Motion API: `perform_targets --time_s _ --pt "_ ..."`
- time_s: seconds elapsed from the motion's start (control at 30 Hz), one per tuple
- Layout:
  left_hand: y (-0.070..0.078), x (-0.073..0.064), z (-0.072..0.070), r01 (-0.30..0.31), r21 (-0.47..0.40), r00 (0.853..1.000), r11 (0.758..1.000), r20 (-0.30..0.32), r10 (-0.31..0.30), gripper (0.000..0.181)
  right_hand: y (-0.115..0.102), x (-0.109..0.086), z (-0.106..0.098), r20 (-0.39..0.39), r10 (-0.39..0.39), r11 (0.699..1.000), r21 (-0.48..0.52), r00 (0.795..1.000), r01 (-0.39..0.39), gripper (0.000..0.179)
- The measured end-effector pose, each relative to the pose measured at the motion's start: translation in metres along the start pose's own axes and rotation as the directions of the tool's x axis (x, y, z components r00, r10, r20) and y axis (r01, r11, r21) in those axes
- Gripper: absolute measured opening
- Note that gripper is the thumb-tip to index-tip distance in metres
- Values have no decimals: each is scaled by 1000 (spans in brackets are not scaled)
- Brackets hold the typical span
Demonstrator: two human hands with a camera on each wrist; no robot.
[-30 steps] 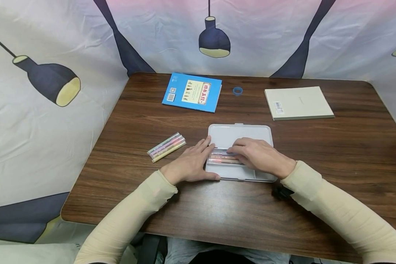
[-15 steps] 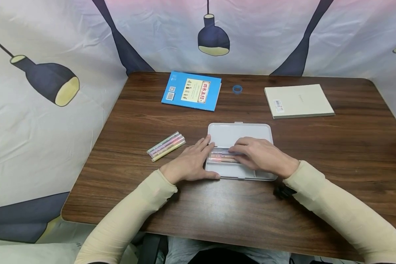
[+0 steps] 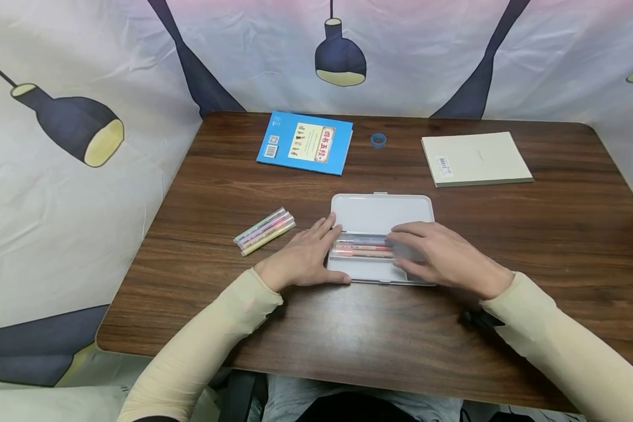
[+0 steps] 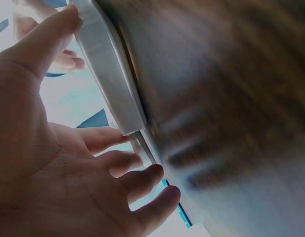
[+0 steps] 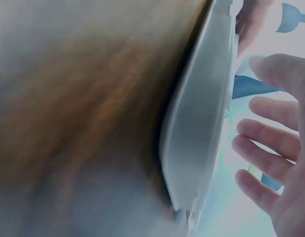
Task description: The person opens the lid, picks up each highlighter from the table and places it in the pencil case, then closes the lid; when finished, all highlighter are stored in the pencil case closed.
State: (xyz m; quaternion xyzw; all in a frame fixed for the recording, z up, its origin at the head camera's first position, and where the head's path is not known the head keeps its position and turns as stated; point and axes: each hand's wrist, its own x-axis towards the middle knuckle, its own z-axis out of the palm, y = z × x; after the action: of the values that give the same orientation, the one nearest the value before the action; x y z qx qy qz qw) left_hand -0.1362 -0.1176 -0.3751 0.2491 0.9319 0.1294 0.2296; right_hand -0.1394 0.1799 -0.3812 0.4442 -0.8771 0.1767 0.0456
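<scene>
Since the earlier frame, the right hand (image 3: 443, 255) has shifted to the person's right across the case, and more of the pens' right ends now show. Left hand (image 3: 303, 255) unchanged at the case's left side.

Right hand: fingers loosely extended and spread, thumb well apart from them, gripping nothing; poised over the right part of the pencil case (image 3: 382, 212). Fingertips near the pen ends; contact cannot be told. Left hand: fingers long and relaxed, thumb spread wide, thumb tip against the near edge, fingers at the left end.

Pose: both forearms, in pale sleeves (image 3: 548, 328), reach in from the near side of the desk (image 3: 316, 328); palms turned toward the case from either side.

Case: white, flat on the desk, lid laid back on the far side. Inside, a row of pens (image 3: 364, 249) lying lengthwise; right hand hides part of the tray.

Around: bundle of pastel markers (image 3: 265, 232), slanted, left of the left hand. Beyond the case, blue book (image 3: 305, 143), blue tape roll (image 3: 378, 140), cream book (image 3: 477, 159), well apart from both hands
</scene>
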Motion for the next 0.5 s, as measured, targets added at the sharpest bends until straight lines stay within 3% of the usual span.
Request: perform_targets --time_s 0.27,0.5 --pt "1 1 -1 12 3 1000 1000 6 -12 107 1 -30 -3 36 73 997 0 997 -73 70" --pt "1 0 0 1 -4 1000 1000 -3 -1 108 4 -48 -7 44 183 983 -8 982 -182 82"
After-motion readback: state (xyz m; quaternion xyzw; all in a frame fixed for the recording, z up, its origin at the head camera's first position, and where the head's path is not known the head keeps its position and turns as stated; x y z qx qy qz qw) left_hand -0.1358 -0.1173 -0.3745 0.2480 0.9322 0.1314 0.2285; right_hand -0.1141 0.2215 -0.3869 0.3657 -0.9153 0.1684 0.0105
